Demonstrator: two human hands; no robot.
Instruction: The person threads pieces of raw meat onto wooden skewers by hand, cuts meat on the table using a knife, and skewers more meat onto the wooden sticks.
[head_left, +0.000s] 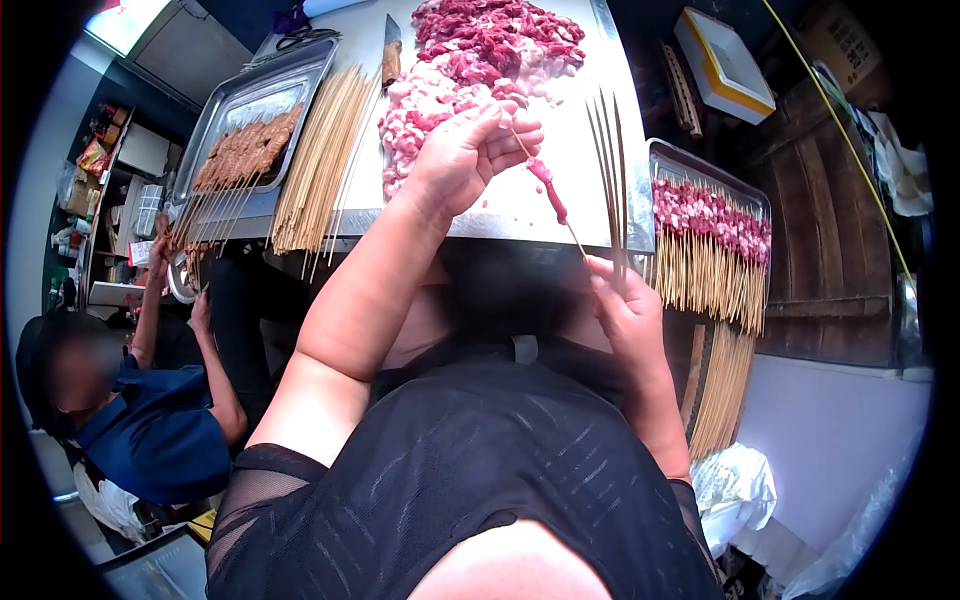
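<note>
A thin skewer with pink pieces of meat (548,192) on its middle slants between my two hands, just over the table's front edge. My left hand (468,158), palm turned up, has its fingers curled and closed around the upper end of it. At the lower end, my right hand (630,312) pinches the stick between thumb and fingers. Several long thin sticks (612,170) rise above my right hand; I cannot tell whether it holds them too. Beyond my left hand lies a large heap of cut raw meat (490,50), red and pale pink.
On the white table (585,205) are bare skewers (325,160), a knife (391,55) and a tray (322,65) of browned skewers. At right stands a tray of raw meat skewers (705,235), with more sticks (725,390) below. A person (160,430) at left handles skewers.
</note>
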